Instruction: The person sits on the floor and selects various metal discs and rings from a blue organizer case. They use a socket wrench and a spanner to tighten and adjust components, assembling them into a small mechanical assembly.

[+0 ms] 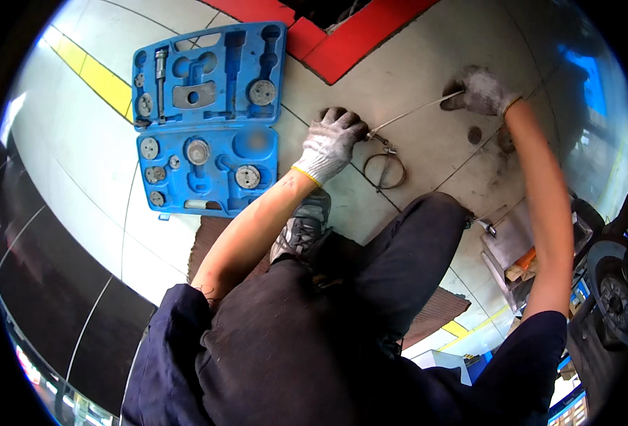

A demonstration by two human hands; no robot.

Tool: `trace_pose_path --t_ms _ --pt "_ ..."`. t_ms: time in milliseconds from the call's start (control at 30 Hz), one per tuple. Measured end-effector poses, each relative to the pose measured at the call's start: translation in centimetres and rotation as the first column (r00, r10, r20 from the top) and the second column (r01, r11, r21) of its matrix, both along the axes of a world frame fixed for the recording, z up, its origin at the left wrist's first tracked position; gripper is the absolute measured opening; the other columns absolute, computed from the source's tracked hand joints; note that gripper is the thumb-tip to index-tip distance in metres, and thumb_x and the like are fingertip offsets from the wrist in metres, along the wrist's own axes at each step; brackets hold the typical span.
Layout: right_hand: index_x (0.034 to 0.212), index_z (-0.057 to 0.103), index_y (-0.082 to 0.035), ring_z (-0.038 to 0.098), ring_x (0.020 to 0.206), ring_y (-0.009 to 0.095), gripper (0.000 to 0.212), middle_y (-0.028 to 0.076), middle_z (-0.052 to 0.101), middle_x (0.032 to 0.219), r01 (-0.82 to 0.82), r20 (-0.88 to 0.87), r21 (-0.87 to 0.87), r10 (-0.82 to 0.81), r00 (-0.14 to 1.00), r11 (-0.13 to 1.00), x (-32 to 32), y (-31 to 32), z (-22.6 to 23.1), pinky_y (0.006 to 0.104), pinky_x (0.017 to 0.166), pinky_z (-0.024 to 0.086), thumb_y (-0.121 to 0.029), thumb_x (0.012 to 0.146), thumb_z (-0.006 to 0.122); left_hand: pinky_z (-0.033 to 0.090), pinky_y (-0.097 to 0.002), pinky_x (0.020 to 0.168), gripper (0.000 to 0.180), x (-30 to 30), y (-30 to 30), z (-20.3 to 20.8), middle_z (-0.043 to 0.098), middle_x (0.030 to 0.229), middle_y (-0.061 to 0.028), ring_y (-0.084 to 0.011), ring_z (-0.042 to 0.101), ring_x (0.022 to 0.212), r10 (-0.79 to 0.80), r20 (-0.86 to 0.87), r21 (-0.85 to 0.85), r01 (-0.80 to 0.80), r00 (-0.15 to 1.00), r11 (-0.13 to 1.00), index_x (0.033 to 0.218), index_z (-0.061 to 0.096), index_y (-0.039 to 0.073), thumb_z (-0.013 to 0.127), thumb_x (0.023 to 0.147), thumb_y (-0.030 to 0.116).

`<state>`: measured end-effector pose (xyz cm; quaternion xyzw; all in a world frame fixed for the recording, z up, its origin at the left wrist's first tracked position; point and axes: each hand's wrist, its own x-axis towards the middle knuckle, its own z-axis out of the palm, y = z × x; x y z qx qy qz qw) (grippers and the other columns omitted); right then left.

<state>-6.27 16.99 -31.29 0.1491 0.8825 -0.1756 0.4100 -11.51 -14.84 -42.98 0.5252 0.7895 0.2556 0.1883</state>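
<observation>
A thin pale strap (415, 111) runs taut between my two hands, low over the tiled floor. My left hand (330, 140), in a grey-white work glove, is closed on its near end, where a small metal fitting partly shows beside the fingers. The gloved right hand (480, 90), up and to the right, pinches the other end. Just below the strap, a round band clamp (403, 172) with a small screw fitting lies on the tiles. To the left of my left hand is an open blue tool case (280, 106) with round metal discs and a threaded tool in its recesses.
A red painted floor border (353, 50) edges a dark opening ahead. A brown ribbed mat (431, 312) lies under me. By my right knee is a small metal tool (486, 226), with a metal cart (506, 245) and a wheel (614, 298) farther right.
</observation>
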Motion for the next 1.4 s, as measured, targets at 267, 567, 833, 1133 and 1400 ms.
trace_pose_path --t_ms 267,567,833,1133,1400 --pt "0.109 0.075 -0.010 0.068 0.098 0.029 0.059 0.016 0.072 0.100 -0.115 -0.038 0.126 0.121 0.992 0.985 10.3 1.3 -6.5 0.0421 0.090 0.052 -0.061 0.080 0.070 0.039 -0.0488 0.103 0.032 1.3 0.3 -0.5 0.063 0.120 -0.0004 -0.0275 0.053 0.120 -0.082 -0.059 -0.016 0.081 0.995 0.997 0.118 0.068 0.023 0.059 0.087 0.019" --pt "0.106 0.076 -0.008 0.063 0.106 0.038 0.068 0.023 0.069 0.108 0.123 0.146 0.027 -0.126 0.981 0.992 11.8 -1.1 -5.0 0.0433 0.098 0.048 -0.069 0.078 0.067 0.041 -0.0460 0.100 0.028 1.6 -0.1 -0.2 0.061 0.118 -0.0003 -0.0249 0.054 0.117 -0.168 -0.149 -0.027 0.166 0.974 0.986 0.114 0.069 0.026 0.058 0.089 0.024" --pt "0.103 0.076 -0.005 0.063 0.102 0.040 0.065 0.025 0.069 0.106 0.218 0.125 -0.063 -0.209 0.970 0.974 17.4 -2.3 -6.5 0.0442 0.094 0.049 -0.065 0.081 0.066 0.047 -0.0452 0.084 0.040 2.7 -1.2 0.5 0.061 0.115 -0.0041 -0.0270 0.059 0.106 0.057 -0.120 -0.114 -0.071 0.991 0.991 0.117 0.065 0.025 0.073 0.080 0.037" --pt "0.113 0.072 -0.005 0.065 0.097 0.039 0.051 0.025 0.069 0.097 0.023 0.263 -0.204 0.032 0.964 0.979 15.7 -3.4 -3.1 0.0435 0.089 0.051 -0.049 0.092 0.060 0.044 -0.0452 0.093 0.029 2.8 -1.1 -0.1 0.058 0.120 -0.0042 -0.0272 0.054 0.116 -0.164 -0.143 0.061 0.174 0.976 0.983 0.111 0.070 0.023 0.061 0.083 0.023" --pt "0.119 0.069 -0.011 0.065 0.098 0.035 0.034 0.018 0.068 0.108 0.050 0.346 -0.367 0.087 0.934 0.929 17.2 -3.2 -5.6 0.0441 0.086 0.053 -0.026 0.093 0.055 0.045 -0.0443 0.096 0.029 2.5 -0.3 -0.3 0.060 0.121 -0.0073 -0.0277 0.055 0.119 -0.215 0.031 0.069 0.213 0.976 0.975 0.103 0.070 0.013 0.064 0.076 0.021"
